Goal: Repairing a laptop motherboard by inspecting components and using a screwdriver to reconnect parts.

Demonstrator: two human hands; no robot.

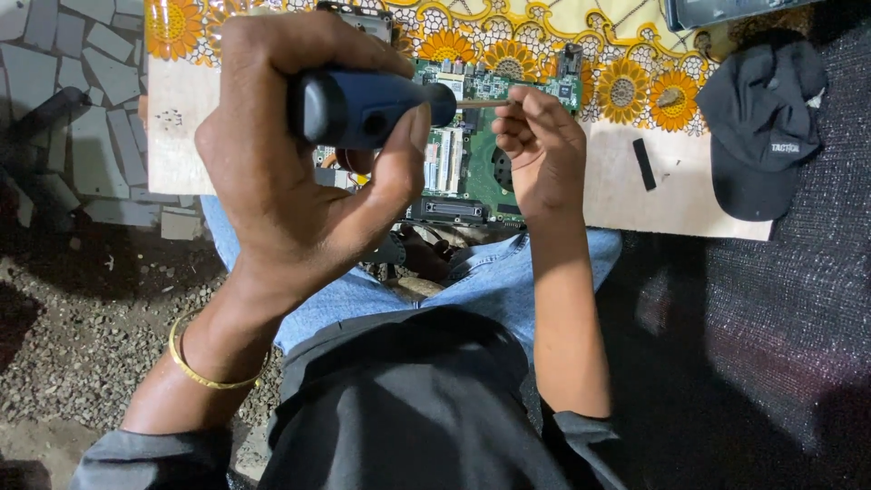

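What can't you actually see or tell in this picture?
Head view:
- Screwdriver tip: hidden by the right hand's fingers.
- Much of the green circuit board: covered by the left hand, which grips the handle, and the right hand.
- Grey device at top: cut off by the edge.
- Small black strip on the board: too small to identify.

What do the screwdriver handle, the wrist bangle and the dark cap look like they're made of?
The screwdriver handle, gripped by the left hand, looks like smooth blue plastic or rubber with a dull sheen. The bangle seems to be metal, thin, yellow and shiny, possibly gold-coloured plating. The cap looks like matte woven fabric, soft and creased.
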